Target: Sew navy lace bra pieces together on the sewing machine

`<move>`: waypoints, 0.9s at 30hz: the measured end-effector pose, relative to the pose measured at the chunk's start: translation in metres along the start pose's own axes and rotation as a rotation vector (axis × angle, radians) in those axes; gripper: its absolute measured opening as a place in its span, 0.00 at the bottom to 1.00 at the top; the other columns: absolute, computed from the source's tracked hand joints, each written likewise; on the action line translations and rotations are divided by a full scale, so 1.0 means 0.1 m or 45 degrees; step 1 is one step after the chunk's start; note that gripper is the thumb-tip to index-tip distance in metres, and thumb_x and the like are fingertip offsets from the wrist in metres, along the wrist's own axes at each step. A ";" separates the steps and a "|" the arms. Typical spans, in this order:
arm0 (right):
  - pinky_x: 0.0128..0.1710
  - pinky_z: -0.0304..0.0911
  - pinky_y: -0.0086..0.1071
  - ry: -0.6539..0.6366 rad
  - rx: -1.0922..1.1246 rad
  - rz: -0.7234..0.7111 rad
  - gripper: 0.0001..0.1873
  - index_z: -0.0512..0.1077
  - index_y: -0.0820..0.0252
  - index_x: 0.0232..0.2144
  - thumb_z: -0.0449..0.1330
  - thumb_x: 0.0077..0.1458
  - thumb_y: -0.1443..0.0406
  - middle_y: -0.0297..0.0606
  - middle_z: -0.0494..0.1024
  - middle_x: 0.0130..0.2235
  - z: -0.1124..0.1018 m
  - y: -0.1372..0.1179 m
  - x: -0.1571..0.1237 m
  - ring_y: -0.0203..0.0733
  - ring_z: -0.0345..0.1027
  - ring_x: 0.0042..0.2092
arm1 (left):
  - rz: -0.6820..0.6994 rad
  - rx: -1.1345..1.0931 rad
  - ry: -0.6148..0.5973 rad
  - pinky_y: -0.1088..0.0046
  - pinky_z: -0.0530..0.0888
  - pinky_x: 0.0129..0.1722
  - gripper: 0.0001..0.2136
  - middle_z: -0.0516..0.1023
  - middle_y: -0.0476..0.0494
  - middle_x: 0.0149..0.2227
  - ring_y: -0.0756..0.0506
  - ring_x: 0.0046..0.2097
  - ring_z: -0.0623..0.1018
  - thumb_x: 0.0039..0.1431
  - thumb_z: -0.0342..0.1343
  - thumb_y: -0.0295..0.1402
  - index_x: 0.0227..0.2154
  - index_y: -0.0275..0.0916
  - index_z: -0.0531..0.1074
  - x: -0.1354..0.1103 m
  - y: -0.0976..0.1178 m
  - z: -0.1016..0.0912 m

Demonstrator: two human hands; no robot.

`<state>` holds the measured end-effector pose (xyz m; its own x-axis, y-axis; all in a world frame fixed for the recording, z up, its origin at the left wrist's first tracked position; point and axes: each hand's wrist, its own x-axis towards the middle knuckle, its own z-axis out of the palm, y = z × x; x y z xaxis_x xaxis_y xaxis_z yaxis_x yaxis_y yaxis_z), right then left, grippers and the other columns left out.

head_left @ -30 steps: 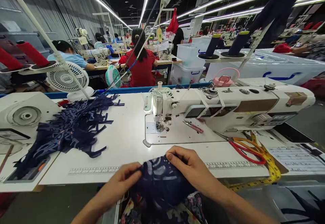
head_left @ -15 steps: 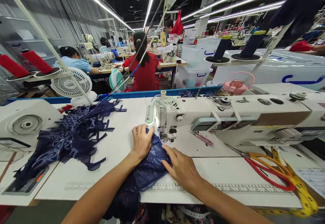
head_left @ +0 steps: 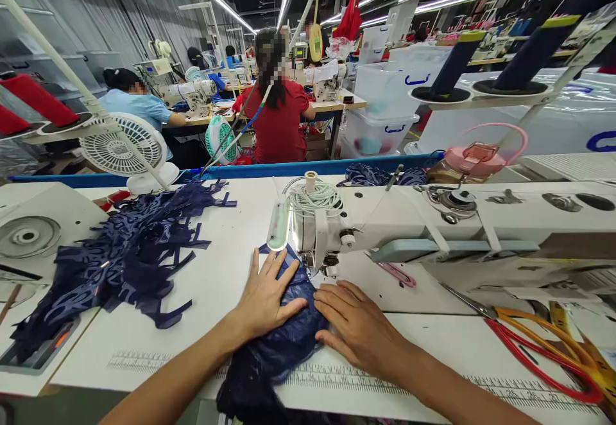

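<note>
Navy patterned fabric (head_left: 291,341) lies on the white table at the sewing machine (head_left: 317,235), its lower end hanging over the front edge. Fingers spread, my left hand (head_left: 269,293) rests flat on the fabric, left of the needle area. My right hand (head_left: 349,322) lies at the fabric's right edge, fingers stretched out and close together, just below the presser foot. The exact stitching point is small and partly hidden. A heap of navy fabric pieces with straps (head_left: 129,251) spreads over the table to the left.
Scissors with orange and red handles (head_left: 543,341) and a yellow tape measure (head_left: 597,373) lie at the right. Pink snips (head_left: 397,275) rest under the machine arm. A white fan (head_left: 122,146) stands behind the heap. Two people sit at machines ahead.
My left hand has gone from bunched fingers near the needle to spread flat on the fabric. My right hand has flattened at the edge. The camera view has shifted.
</note>
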<state>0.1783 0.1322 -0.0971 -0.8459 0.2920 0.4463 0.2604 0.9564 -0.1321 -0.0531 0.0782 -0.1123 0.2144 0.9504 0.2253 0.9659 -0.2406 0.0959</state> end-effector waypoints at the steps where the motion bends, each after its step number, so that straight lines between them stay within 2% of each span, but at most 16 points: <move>1: 0.57 0.57 0.43 -0.018 0.028 -0.016 0.14 0.72 0.63 0.45 0.58 0.62 0.60 0.42 0.76 0.45 -0.02 0.04 0.02 0.45 0.66 0.51 | 0.031 -0.023 -0.028 0.36 0.48 0.61 0.31 0.58 0.31 0.64 0.30 0.66 0.56 0.62 0.49 0.52 0.63 0.39 0.60 0.04 -0.04 -0.02; 4: 0.49 0.60 0.40 -0.083 0.099 -0.038 0.09 0.72 0.61 0.36 0.57 0.62 0.60 0.39 0.75 0.38 -0.03 0.12 0.11 0.42 0.67 0.42 | 0.131 -0.085 -0.070 0.36 0.50 0.61 0.31 0.60 0.29 0.63 0.31 0.64 0.60 0.61 0.51 0.51 0.62 0.38 0.61 0.19 -0.18 -0.07; 6: 0.46 0.60 0.39 -0.092 0.118 -0.037 0.10 0.71 0.60 0.34 0.56 0.63 0.60 0.39 0.74 0.37 0.00 0.14 0.16 0.41 0.66 0.40 | 0.183 -0.121 -0.088 0.37 0.51 0.61 0.29 0.63 0.30 0.61 0.31 0.62 0.62 0.61 0.52 0.51 0.59 0.38 0.64 0.29 -0.27 -0.10; 10: 0.50 0.56 0.41 0.007 0.122 0.006 0.11 0.71 0.60 0.42 0.54 0.64 0.60 0.41 0.76 0.42 0.10 0.16 0.16 0.42 0.68 0.41 | 0.252 -0.168 -0.150 0.37 0.50 0.61 0.25 0.67 0.33 0.58 0.33 0.60 0.65 0.61 0.53 0.49 0.57 0.41 0.66 0.45 -0.42 -0.15; 12: 0.53 0.54 0.43 0.028 0.120 0.032 0.13 0.71 0.60 0.45 0.54 0.64 0.59 0.42 0.76 0.44 0.13 0.15 0.14 0.43 0.68 0.42 | 0.258 -0.169 -0.186 0.38 0.51 0.61 0.25 0.67 0.34 0.59 0.33 0.61 0.65 0.61 0.53 0.49 0.57 0.41 0.66 0.48 -0.42 -0.18; 15: 0.54 0.54 0.43 0.032 0.116 0.041 0.13 0.71 0.60 0.45 0.55 0.63 0.59 0.42 0.76 0.45 0.14 0.13 0.11 0.43 0.68 0.44 | 0.172 -0.142 -0.181 0.40 0.55 0.61 0.23 0.67 0.33 0.59 0.33 0.61 0.65 0.63 0.52 0.46 0.57 0.39 0.66 0.40 -0.29 -0.20; 17: 0.54 0.55 0.43 0.037 0.110 0.039 0.13 0.71 0.61 0.45 0.56 0.63 0.59 0.43 0.76 0.45 0.13 0.11 0.10 0.44 0.69 0.45 | 0.129 -0.155 -0.134 0.44 0.58 0.62 0.20 0.67 0.33 0.59 0.35 0.62 0.65 0.66 0.50 0.38 0.58 0.38 0.64 0.27 -0.15 -0.18; 20: 0.54 0.55 0.43 0.040 0.116 0.042 0.13 0.72 0.61 0.44 0.58 0.62 0.59 0.43 0.77 0.44 0.11 0.10 0.10 0.43 0.69 0.45 | 0.153 -0.208 -0.058 0.48 0.61 0.62 0.21 0.66 0.33 0.60 0.38 0.63 0.64 0.66 0.45 0.28 0.62 0.37 0.59 0.10 -0.02 -0.12; 27: 0.57 0.52 0.47 0.010 0.135 0.076 0.14 0.72 0.60 0.47 0.55 0.64 0.58 0.43 0.77 0.47 0.12 0.11 0.08 0.44 0.69 0.45 | 0.146 -0.248 -0.051 0.45 0.49 0.65 0.18 0.72 0.38 0.57 0.39 0.60 0.69 0.67 0.47 0.32 0.58 0.40 0.66 0.07 -0.11 -0.11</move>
<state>0.1690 0.1453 -0.1052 -0.8264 0.3491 0.4418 0.2596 0.9325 -0.2512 -0.0641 0.0859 -0.1011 0.3306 0.9207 0.2073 0.8893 -0.3775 0.2583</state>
